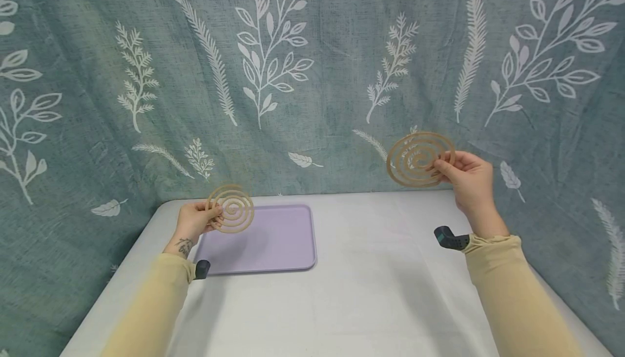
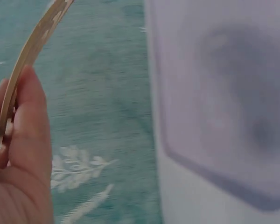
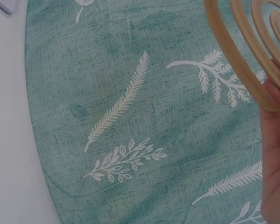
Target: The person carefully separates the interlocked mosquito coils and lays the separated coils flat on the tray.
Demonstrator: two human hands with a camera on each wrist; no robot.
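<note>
My left hand pinches a tan mosquito coil, a flat spiral, by its left side, raised in front of the lilac tray. Higher up on the right, a second coil is held at its right edge between the thumb and fingers of my right hand. Seen edge-on in the left wrist view, the left coil is thin, with the thumb against one face. Several rings of the other coil appear in the right wrist view, partly cut off by the frame.
The tray lies flat on the left of a white-covered table. A green curtain with white leaf prints hangs behind and at both sides. Dark wrist devices sit at both yellow cuffs.
</note>
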